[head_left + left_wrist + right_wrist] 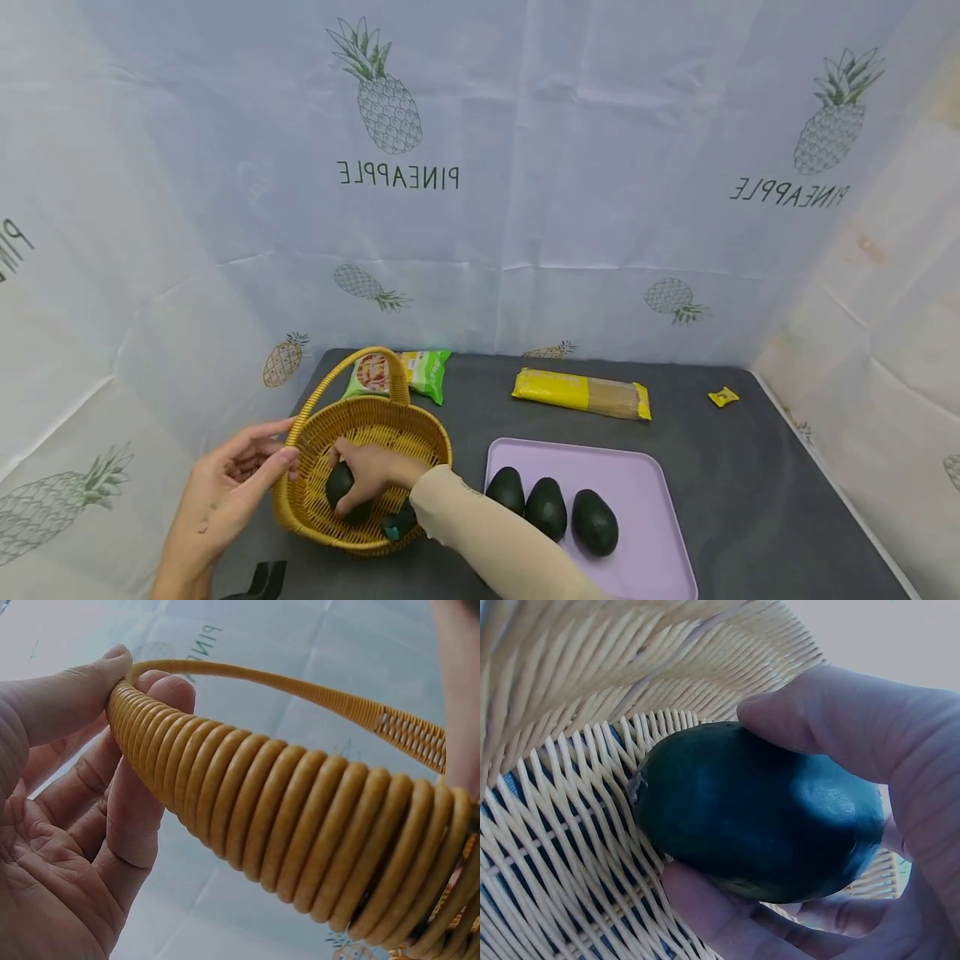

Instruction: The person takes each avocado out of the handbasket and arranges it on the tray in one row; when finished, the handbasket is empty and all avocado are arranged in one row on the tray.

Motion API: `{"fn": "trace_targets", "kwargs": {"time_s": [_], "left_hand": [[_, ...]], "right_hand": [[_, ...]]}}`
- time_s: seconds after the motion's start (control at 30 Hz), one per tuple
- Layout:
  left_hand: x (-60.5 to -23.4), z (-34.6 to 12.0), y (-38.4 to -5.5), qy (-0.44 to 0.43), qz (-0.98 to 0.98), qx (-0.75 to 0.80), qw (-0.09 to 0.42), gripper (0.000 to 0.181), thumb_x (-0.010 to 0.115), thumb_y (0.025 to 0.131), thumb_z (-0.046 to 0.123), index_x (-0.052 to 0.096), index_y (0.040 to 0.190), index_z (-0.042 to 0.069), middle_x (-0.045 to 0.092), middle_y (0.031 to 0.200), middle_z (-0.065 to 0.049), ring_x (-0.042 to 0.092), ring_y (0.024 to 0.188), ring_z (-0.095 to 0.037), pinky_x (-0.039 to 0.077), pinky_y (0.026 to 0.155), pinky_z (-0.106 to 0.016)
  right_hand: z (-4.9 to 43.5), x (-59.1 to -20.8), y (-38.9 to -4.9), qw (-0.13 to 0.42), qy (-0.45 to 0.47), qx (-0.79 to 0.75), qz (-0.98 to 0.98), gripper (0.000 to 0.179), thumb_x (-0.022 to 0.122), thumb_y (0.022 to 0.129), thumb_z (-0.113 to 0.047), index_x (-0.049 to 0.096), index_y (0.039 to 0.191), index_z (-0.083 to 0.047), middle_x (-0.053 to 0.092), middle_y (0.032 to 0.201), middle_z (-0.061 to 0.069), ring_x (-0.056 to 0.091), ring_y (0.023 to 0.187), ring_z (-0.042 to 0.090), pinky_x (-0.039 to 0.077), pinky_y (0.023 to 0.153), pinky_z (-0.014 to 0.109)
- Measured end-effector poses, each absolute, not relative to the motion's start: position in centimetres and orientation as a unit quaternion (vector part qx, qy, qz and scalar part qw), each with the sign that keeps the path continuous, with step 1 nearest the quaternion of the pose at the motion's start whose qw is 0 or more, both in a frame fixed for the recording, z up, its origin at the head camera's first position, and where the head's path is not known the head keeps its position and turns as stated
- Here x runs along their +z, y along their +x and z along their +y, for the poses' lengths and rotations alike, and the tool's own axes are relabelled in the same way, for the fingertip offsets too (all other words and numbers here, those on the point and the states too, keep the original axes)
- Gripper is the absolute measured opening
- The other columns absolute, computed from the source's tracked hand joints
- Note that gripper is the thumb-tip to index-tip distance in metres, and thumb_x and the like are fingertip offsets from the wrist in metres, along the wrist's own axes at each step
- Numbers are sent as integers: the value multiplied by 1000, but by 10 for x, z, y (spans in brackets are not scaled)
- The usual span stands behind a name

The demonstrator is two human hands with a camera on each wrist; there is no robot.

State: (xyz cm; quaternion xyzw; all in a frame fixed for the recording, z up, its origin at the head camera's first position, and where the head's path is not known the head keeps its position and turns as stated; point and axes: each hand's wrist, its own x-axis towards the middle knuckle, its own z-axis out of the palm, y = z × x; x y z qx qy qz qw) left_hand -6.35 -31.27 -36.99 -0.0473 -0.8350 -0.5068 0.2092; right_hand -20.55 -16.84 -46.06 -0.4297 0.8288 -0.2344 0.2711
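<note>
A yellow-brown wicker basket [322, 533] with an arched handle [285, 817] stands on the left of the table. My left hand [221, 492] pinches the handle's left side between thumb and fingers, seen closely in the left wrist view. Down inside the basket, my right hand [372, 472] grips a dark green avocado [742, 810], thumb on one side and fingers on the other. In the right wrist view the avocado's stem end is close to the woven wicker. Three more avocados [546, 510] lie on a lilac tray [626, 467] to the right, partly behind the right sleeve.
Behind the basket lies a green food packet [431, 375]. A yellow packet of noodles [585, 394] is at the back middle, and a small yellow wrapped piece [723, 397] at the back right. Pineapple-print cloth [585, 217] walls the dark table.
</note>
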Motion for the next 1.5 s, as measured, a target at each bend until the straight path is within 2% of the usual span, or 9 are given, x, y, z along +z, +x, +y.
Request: {"fn": "trace_targets", "kwargs": {"time_s": [0.37,0.53,0.73,0.83,1.03,1.17,1.3,1.5], "left_hand": [[-369,-313,-63,-44,-837,-504,208,34,63,96,-6,63,130,-4,73,84,3,69,71,-13,55,62,-23],[-369,-313,-63,-48,-839,-500,210,34,63,96,-6,63,130,-4,73,85,3,69,71,-13,55,63,-23],[-368,-313,-62,-46,-842,-496,210,34,64,96,-5,63,131,-3,73,84,3,69,71,-13,55,64,-23],[-368,-313,-62,-42,-844,-493,209,34,64,96,-4,64,131,-2,74,84,3,69,71,-13,56,64,-22],[-369,-312,-62,-48,-843,-493,211,35,65,96,-4,64,131,-2,73,84,3,69,71,-13,55,63,-23],[-369,-312,-62,-50,-841,-496,211,35,65,96,-5,64,131,-2,73,84,3,69,71,-13,55,63,-23],[-369,-312,-62,-47,-841,-497,210,36,65,95,-5,63,131,-2,73,84,3,68,71,-13,54,63,-22],[-369,-312,-61,-49,-842,-495,209,35,64,96,-5,63,131,-2,73,84,2,68,71,-13,54,62,-23]], "right_hand": [[-159,-461,-210,249,-461,-234,819,46,75,90,-32,56,130,-22,62,111,-9,56,88,2,45,75,14],[-155,-462,-211,252,-435,-237,831,39,67,94,-38,61,131,-25,64,115,-11,56,89,2,45,74,17],[-151,-459,-212,240,-442,-221,835,43,67,95,-41,62,135,-28,64,129,-11,60,105,2,47,84,18],[-149,-458,-213,241,-437,-225,837,46,70,93,-43,59,135,-27,64,123,-11,60,101,3,48,83,18],[-141,-455,-213,258,-393,-263,842,47,77,88,-41,48,118,-22,56,90,-4,55,75,8,45,66,20],[-131,-453,-215,255,-385,-287,840,49,80,85,-41,46,114,-22,54,85,-3,53,71,10,43,62,21],[-122,-454,-219,250,-384,-318,830,48,82,84,-41,48,114,-26,57,90,-5,56,74,9,46,65,22],[-111,-460,-221,231,-377,-356,823,48,84,82,-43,54,117,-33,61,113,-8,59,90,6,50,75,23]]}}
